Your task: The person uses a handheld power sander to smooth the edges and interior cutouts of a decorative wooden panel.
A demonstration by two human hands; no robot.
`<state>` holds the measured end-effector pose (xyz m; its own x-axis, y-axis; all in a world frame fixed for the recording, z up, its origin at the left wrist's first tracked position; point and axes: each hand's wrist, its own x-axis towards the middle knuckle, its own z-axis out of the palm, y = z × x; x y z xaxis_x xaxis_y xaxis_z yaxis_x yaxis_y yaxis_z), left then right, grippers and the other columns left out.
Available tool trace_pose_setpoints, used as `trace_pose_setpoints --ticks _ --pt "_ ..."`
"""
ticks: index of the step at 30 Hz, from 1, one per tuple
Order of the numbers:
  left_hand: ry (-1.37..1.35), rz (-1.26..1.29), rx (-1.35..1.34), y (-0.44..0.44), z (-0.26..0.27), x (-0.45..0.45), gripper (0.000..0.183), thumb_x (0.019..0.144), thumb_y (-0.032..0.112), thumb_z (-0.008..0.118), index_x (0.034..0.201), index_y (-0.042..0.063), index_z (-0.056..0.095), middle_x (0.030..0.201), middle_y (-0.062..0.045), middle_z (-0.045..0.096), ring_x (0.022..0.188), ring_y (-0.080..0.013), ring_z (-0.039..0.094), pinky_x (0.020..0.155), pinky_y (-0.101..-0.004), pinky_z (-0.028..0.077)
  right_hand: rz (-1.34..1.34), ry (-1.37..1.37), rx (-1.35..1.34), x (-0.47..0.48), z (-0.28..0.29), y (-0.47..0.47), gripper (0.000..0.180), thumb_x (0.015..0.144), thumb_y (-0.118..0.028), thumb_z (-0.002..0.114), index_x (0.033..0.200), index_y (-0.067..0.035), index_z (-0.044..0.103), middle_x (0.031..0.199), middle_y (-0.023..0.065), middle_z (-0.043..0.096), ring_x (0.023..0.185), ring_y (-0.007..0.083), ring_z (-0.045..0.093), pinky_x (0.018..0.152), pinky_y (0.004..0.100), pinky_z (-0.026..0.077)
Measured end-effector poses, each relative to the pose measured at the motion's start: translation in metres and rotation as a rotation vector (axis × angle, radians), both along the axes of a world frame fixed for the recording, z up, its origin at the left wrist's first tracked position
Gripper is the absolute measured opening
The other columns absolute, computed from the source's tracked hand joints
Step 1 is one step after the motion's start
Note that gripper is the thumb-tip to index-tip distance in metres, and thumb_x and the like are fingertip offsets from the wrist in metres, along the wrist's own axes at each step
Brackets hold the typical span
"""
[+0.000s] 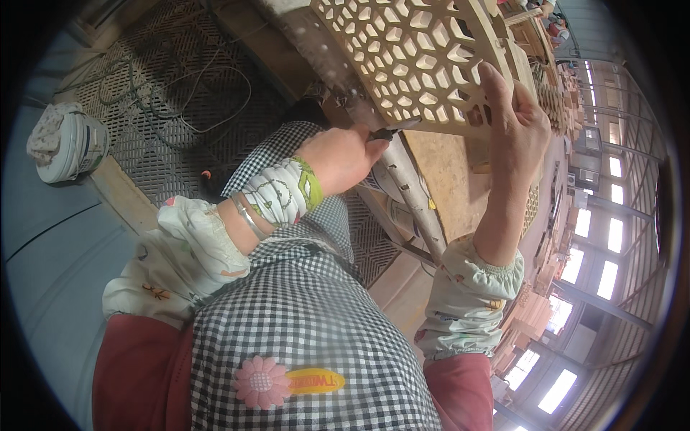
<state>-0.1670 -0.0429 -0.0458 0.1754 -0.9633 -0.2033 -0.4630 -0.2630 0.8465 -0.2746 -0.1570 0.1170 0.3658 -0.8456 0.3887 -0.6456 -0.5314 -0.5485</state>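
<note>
My left hand (342, 156) grips a small knife (396, 129) by its black handle, with the blade pointing right at the lower edge of a wooden lattice panel (401, 70). Whether the blade touches the wood cannot be told. The panel is pale, pierced with many angular openings, and has a solid curved border on its right. My right hand (515, 126) holds the panel at its lower right, thumb on the near face; the other fingers are partly hidden. A wooden board (444, 178) lies under and beyond the panel, beside a dusty, rounded rail (412, 194).
A white bucket (73, 145) with cloth on it stands at the left. Cables (188, 124) lie on slatted floor mats (161, 64). Containers (399, 213) sit below the rail. Stacked wooden parts (563, 91) and another person (558, 29) are farther off at the right.
</note>
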Motion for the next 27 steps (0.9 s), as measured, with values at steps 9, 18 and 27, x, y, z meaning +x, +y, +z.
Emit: trace_pose_setpoints --ticks 9,18,27 --pt "-0.088 0.037 -0.104 0.000 -0.013 -0.001 0.042 0.105 0.039 0.051 0.114 0.000 0.062 0.090 -0.026 0.072 0.081 -0.0456 0.071 0.072 -0.0527 0.058 0.029 -0.036 0.021 -0.005 -0.003 -0.008 0.042 0.090 -0.043 0.081 0.083 -0.001 0.078 0.059 -0.0011 0.062 0.058 0.0031 0.055 0.057 0.0221 0.043" --pt "-0.013 -0.112 -0.401 -0.007 -0.024 0.010 0.046 0.108 0.040 0.047 0.123 -0.001 0.063 0.085 -0.021 0.072 0.075 -0.0431 0.071 0.073 -0.0466 0.059 0.009 -0.039 -0.007 -0.002 -0.004 -0.009 0.038 0.091 -0.035 0.082 0.081 0.000 0.074 0.061 -0.0036 0.054 0.058 0.0025 0.046 0.057 0.0218 0.043" --pt "0.309 -0.074 -0.005 0.030 -0.001 0.031 0.046 0.107 0.041 0.048 0.095 -0.003 0.058 0.072 -0.016 0.063 0.067 -0.0301 0.065 0.066 -0.0437 0.050 0.147 -0.547 0.081 -0.016 -0.025 -0.010 0.022 0.091 -0.012 0.082 0.101 0.002 0.068 0.088 0.0032 0.070 0.076 0.0060 0.063 0.066 0.0209 0.051"
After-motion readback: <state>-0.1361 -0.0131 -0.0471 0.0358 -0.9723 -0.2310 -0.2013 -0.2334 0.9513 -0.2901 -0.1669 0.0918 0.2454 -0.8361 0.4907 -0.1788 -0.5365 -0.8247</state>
